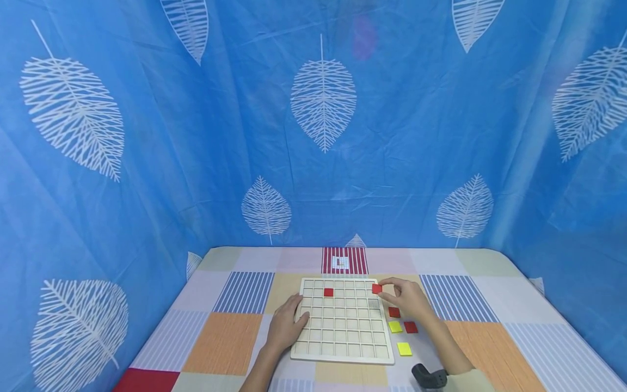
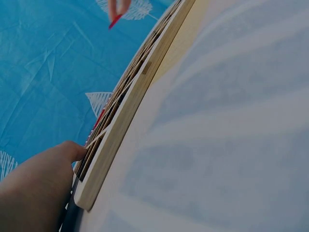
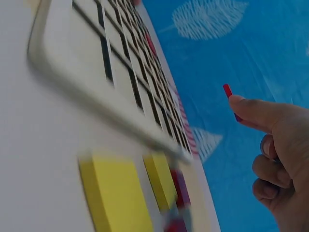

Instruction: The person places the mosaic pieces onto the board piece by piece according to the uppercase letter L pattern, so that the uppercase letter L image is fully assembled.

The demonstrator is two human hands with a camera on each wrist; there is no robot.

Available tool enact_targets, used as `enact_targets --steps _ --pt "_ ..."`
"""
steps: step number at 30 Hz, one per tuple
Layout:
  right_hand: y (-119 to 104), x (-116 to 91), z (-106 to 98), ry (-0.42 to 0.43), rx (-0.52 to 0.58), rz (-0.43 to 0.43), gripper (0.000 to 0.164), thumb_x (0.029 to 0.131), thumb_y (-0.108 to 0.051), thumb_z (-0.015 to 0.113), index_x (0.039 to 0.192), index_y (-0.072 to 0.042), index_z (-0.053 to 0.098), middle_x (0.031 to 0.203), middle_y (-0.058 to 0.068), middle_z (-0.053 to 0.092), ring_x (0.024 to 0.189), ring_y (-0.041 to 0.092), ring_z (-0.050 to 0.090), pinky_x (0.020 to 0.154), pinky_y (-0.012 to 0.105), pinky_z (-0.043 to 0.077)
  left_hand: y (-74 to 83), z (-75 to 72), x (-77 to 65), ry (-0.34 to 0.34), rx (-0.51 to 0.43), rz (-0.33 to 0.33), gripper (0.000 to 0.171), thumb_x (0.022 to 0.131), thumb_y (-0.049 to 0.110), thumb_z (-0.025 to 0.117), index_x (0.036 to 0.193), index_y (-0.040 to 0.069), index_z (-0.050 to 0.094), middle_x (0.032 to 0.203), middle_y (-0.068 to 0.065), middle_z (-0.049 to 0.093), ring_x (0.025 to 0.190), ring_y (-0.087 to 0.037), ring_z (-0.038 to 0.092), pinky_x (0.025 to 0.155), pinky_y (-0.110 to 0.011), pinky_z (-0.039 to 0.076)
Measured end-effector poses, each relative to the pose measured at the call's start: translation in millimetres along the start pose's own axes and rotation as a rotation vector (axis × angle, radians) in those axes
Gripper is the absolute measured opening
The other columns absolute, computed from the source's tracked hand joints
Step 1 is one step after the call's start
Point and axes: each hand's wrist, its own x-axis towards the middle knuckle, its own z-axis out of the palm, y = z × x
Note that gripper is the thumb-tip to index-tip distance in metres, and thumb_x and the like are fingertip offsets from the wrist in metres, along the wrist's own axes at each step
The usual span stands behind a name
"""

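A pale wooden grid board (image 1: 343, 360) lies flat on the table, with one red square tile (image 1: 329, 292) in a cell of its far row. Between thumb and forefinger, my right hand (image 1: 410, 298) pinches another red tile (image 1: 376, 288) at the board's far right corner. The right wrist view shows this tile (image 3: 227, 90) edge-on, raised above the board, the other fingers curled in. My left hand (image 1: 286, 325) holds the board's left edge, its thumb over the rim; in the left wrist view, part of that hand (image 2: 38, 188) shows at the board's end.
Right of the board lie two yellow tiles (image 1: 404, 349) and two red tiles (image 1: 411, 327). A patchwork cloth (image 1: 230, 337) covers the table. Blue leaf-print curtains (image 1: 392, 136) enclose the back and sides. A black strap-like device (image 1: 429, 377) sits at my right wrist.
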Motion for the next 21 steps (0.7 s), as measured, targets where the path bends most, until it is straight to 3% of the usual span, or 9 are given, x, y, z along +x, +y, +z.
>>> enact_targets --steps 9,21 --pt "-40.3 12.6 43.0 -0.046 -0.036 -0.066 0.027 0.077 -0.028 0.075 0.1 -0.016 0.071 0.047 -0.008 0.03 0.043 0.005 0.022 0.039 0.02 0.018 -0.1 -0.2 1.1 -0.008 0.011 -0.002 0.05 0.087 0.031 0.058 0.127 0.002 0.053 0.131 -0.016 0.051 0.123 -0.032 0.045 0.101 -0.049 0.035" --pt "-51.3 19.1 82.7 -0.118 -0.021 -0.128 0.021 0.077 -0.024 0.074 0.096 -0.015 0.072 0.051 -0.011 0.037 0.047 0.004 0.03 0.039 0.02 0.023 2.2 -1.6 0.4 -0.016 0.004 -0.027 0.05 0.086 0.03 0.06 0.128 0.003 0.052 0.132 -0.016 0.05 0.124 -0.032 0.044 0.101 -0.048 0.035"
